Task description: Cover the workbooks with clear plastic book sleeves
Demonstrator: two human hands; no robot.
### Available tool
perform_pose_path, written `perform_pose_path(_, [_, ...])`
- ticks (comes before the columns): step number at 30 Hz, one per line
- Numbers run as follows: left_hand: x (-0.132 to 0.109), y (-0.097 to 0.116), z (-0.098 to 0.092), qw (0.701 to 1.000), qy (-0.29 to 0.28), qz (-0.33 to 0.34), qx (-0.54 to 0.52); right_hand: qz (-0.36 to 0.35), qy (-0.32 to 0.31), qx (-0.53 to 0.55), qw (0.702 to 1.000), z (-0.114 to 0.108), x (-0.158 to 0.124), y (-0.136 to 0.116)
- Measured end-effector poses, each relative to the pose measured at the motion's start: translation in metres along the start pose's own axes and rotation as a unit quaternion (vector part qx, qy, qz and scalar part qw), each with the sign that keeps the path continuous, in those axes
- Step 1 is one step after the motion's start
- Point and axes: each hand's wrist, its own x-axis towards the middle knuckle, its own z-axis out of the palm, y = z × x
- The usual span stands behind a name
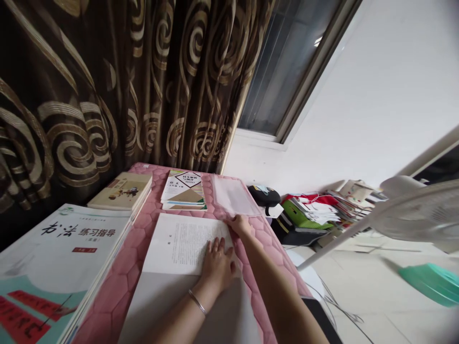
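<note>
An open book (161,251) lies on the pink table, showing a printed page and a grey lower part. My left hand (218,263), with a silver bangle at its wrist, rests flat on the printed page, fingers spread. Beyond the book's far right corner is a translucent plastic sheet (234,195). My right hand (239,225) is at the sheet's near edge, beside the book's corner. Its fingers are bent and appear to pinch the plastic; the fingertips are partly hidden.
A stack of large workbooks (82,239) and a smaller beige book stack (122,191) stand on the left. More booklets (183,190) lie at the back. Right of the table are a black case (264,196), piled papers (315,210) and a white fan (419,210).
</note>
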Motion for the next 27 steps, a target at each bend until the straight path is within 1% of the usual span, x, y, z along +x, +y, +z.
perform_pose_path(3, [0.0,0.0,-0.003,1.0,-0.004,-0.002,-0.002,-0.015,0.012,-0.004,1.0,0.001,-0.01,0.001])
perform_pose_path(10, [0.003,0.0,-0.001,1.0,0.0,-0.001,0.013,-0.08,0.008,0.005,0.997,-0.001,-0.066,0.031])
perform_pose_path(13, [0.003,0.0,0.001,1.0,0.004,0.002,0.021,-0.088,-0.001,0.014,0.996,-0.004,-0.078,0.036])
perform_pose_path(15, [0.003,0.0,0.001,1.0,0.004,0.003,0.024,-0.072,-0.006,0.016,0.997,-0.006,-0.078,0.033])
perform_pose_path(18, [0.002,0.0,-0.001,1.0,0.0,0.004,0.028,-0.039,-0.007,0.009,0.999,-0.008,-0.071,0.024])
perform_pose_path(21, [0.003,-0.001,0.0,1.0,0.003,0.006,0.03,-0.02,-0.003,0.003,1.0,-0.009,-0.059,0.013])
perform_pose_path(27, [0.003,-0.004,0.007,0.999,0.015,0.013,0.031,0.027,-0.007,-0.009,1.0,-0.007,-0.031,0.0])
